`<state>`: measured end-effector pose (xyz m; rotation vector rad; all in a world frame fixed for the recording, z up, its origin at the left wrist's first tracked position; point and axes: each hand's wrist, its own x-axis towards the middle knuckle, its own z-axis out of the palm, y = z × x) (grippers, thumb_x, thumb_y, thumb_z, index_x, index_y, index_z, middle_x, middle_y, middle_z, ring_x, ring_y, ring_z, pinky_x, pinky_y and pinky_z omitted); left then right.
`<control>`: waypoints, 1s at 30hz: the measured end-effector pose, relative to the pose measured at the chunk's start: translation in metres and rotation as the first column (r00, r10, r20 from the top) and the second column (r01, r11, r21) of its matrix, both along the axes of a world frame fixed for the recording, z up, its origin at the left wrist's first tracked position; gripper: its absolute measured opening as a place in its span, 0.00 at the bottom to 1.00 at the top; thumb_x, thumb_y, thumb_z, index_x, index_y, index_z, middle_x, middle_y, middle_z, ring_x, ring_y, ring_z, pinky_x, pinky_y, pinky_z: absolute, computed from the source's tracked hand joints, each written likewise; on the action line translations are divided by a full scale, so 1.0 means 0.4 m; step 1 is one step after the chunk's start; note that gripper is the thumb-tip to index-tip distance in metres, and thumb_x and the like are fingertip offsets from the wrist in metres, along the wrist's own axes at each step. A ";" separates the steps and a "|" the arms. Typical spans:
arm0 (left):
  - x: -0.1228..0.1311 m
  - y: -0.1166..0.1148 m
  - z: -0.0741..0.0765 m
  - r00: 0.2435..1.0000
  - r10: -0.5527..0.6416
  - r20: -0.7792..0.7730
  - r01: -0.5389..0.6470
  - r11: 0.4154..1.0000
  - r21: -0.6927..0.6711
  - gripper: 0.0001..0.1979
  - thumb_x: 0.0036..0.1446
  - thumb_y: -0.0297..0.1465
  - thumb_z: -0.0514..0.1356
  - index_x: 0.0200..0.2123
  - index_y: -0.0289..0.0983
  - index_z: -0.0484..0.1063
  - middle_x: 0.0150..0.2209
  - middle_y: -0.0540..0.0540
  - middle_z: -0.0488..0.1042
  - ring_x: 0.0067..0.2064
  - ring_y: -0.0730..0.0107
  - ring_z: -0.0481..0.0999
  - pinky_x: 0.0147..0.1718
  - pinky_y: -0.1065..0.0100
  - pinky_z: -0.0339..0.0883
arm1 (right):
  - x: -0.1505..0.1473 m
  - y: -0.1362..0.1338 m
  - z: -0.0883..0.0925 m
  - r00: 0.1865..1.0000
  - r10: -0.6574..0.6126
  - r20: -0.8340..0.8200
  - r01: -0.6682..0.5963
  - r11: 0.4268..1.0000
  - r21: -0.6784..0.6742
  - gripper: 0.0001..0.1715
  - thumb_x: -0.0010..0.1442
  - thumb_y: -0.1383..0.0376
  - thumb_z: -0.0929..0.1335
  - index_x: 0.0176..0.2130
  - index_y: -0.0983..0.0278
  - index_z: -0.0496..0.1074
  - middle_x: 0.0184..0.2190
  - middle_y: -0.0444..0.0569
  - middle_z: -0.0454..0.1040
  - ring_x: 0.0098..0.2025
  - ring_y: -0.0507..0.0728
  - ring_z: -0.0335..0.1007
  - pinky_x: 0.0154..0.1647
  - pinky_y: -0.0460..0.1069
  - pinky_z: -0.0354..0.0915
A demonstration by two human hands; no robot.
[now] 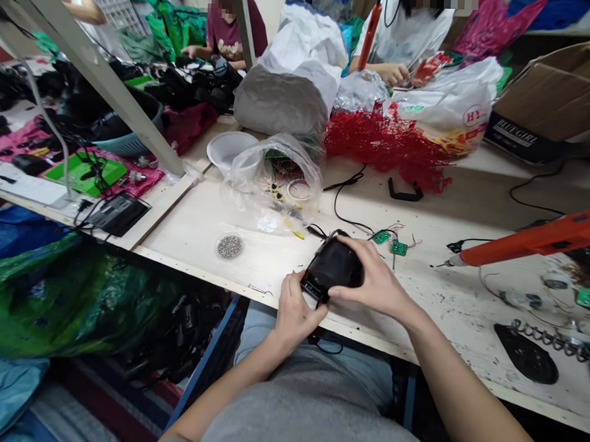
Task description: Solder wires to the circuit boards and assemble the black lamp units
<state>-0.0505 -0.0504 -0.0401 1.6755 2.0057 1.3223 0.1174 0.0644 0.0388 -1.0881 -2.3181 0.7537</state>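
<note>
A glossy black plastic housing point(336, 263) with a rounded top is held at the front of the white bench, in the middle of the view. My left hand point(294, 305) grips its near left edge, by a small slotted opening. Around its right side curves my right hand point(374, 278), thumb in front and fingers over the back. Both hands are closed on the housing, and its underside is hidden. Just behind it lie small green circuit boards point(399, 247) with thin wires. To the left is a round dish of small metal screws point(230, 246).
An orange electric screwdriver point(536, 239) juts in from the right. A clear plastic bag point(277, 187) of wired parts and red netting point(383, 143) lie behind. A black plate point(525, 353) rests at right. A slanted post point(109, 86) stands left. Other people sit across the bench.
</note>
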 end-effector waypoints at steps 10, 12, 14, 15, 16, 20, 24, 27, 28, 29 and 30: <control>-0.004 0.000 -0.004 1.000 -0.011 0.008 0.011 1.000 -0.008 0.35 0.45 0.30 0.68 0.56 0.35 0.62 0.45 0.41 0.71 0.47 0.53 0.75 0.44 0.55 0.74 | 0.160 0.186 -0.097 0.832 -0.496 0.249 0.466 0.868 0.172 0.62 0.43 0.35 0.76 0.66 0.61 0.64 0.55 0.63 0.62 0.57 0.78 0.61 0.58 0.72 0.61; -0.005 0.000 -0.002 1.000 -0.009 0.001 0.009 1.000 0.000 0.35 0.45 0.30 0.69 0.56 0.35 0.62 0.45 0.40 0.71 0.47 0.53 0.75 0.44 0.55 0.74 | 0.171 0.195 -0.117 0.815 -0.494 0.302 0.472 0.869 0.148 0.63 0.42 0.35 0.76 0.67 0.62 0.64 0.56 0.65 0.62 0.57 0.79 0.61 0.57 0.71 0.62; -0.004 0.000 0.000 1.000 -0.001 -0.008 0.001 1.000 0.000 0.35 0.45 0.30 0.69 0.56 0.35 0.62 0.45 0.40 0.71 0.47 0.53 0.75 0.45 0.54 0.74 | 0.178 0.187 -0.117 0.807 -0.497 0.319 0.473 0.867 0.156 0.63 0.43 0.34 0.75 0.67 0.62 0.64 0.58 0.67 0.62 0.58 0.81 0.61 0.56 0.72 0.63; -0.004 0.000 0.002 1.000 0.001 -0.010 -0.001 1.000 -0.003 0.35 0.45 0.30 0.69 0.56 0.35 0.62 0.46 0.40 0.71 0.47 0.54 0.75 0.45 0.54 0.74 | 0.180 0.173 -0.108 0.808 -0.506 0.301 0.471 0.863 0.184 0.61 0.45 0.33 0.74 0.67 0.63 0.64 0.59 0.68 0.62 0.60 0.81 0.60 0.56 0.73 0.62; -0.003 0.000 0.005 1.000 0.003 -0.013 -0.003 1.000 -0.008 0.35 0.45 0.30 0.69 0.57 0.35 0.62 0.46 0.40 0.71 0.47 0.54 0.75 0.45 0.55 0.74 | 0.180 0.150 -0.093 0.814 -0.519 0.260 0.471 0.852 0.227 0.58 0.49 0.33 0.72 0.65 0.64 0.66 0.60 0.68 0.62 0.61 0.82 0.59 0.57 0.74 0.62; -0.001 -0.001 0.013 0.999 0.010 -0.035 -0.010 1.000 -0.014 0.35 0.46 0.30 0.70 0.57 0.35 0.62 0.46 0.40 0.71 0.48 0.54 0.75 0.45 0.55 0.74 | 0.156 -0.040 -0.020 0.874 -0.487 -0.005 0.468 0.838 0.280 0.28 0.67 0.45 0.65 0.50 0.62 0.77 0.46 0.61 0.75 0.51 0.71 0.72 0.51 0.65 0.70; -0.004 -0.001 0.018 0.998 0.012 -0.069 -0.013 1.000 -0.012 0.35 0.47 0.31 0.70 0.57 0.35 0.62 0.45 0.39 0.72 0.48 0.53 0.76 0.45 0.55 0.74 | 0.113 -0.281 -0.052 0.990 -0.129 -0.059 0.112 0.966 -0.234 0.19 0.70 0.54 0.63 0.36 0.57 0.79 0.32 0.49 0.80 0.32 0.60 0.78 0.35 0.54 0.74; -0.008 -0.001 0.019 0.995 0.017 -0.094 -0.020 0.999 -0.028 0.34 0.47 0.33 0.70 0.56 0.34 0.62 0.45 0.39 0.72 0.47 0.52 0.76 0.44 0.55 0.74 | 0.100 -0.378 -0.165 0.998 -0.051 -0.041 0.017 0.807 -0.590 0.24 0.68 0.48 0.62 0.41 0.57 0.81 0.36 0.49 0.83 0.36 0.63 0.81 0.37 0.56 0.77; -0.009 -0.001 0.019 0.995 0.017 -0.101 -0.020 0.999 -0.030 0.34 0.47 0.33 0.70 0.56 0.34 0.62 0.45 0.39 0.72 0.47 0.52 0.75 0.44 0.55 0.74 | 0.099 -0.390 -0.207 0.994 -0.108 -0.032 0.061 0.761 -0.646 0.27 0.67 0.45 0.62 0.44 0.58 0.81 0.38 0.51 0.83 0.40 0.65 0.81 0.41 0.59 0.77; -0.009 0.000 0.019 0.994 0.017 -0.106 -0.020 0.999 -0.028 0.34 0.48 0.34 0.70 0.56 0.34 0.63 0.45 0.39 0.72 0.47 0.52 0.75 0.44 0.55 0.74 | 0.097 -0.393 -0.246 0.986 -0.163 -0.030 0.101 0.736 -0.669 0.30 0.65 0.43 0.62 0.47 0.60 0.81 0.41 0.53 0.83 0.44 0.68 0.81 0.46 0.62 0.76; -0.009 0.000 0.019 0.994 0.015 -0.108 -0.018 1.000 -0.026 0.34 0.48 0.34 0.70 0.56 0.34 0.63 0.45 0.39 0.72 0.47 0.53 0.75 0.44 0.55 0.74 | 0.094 -0.391 -0.280 0.981 -0.193 -0.029 0.124 0.728 -0.674 0.33 0.63 0.41 0.63 0.49 0.61 0.80 0.44 0.56 0.82 0.47 0.71 0.79 0.51 0.66 0.74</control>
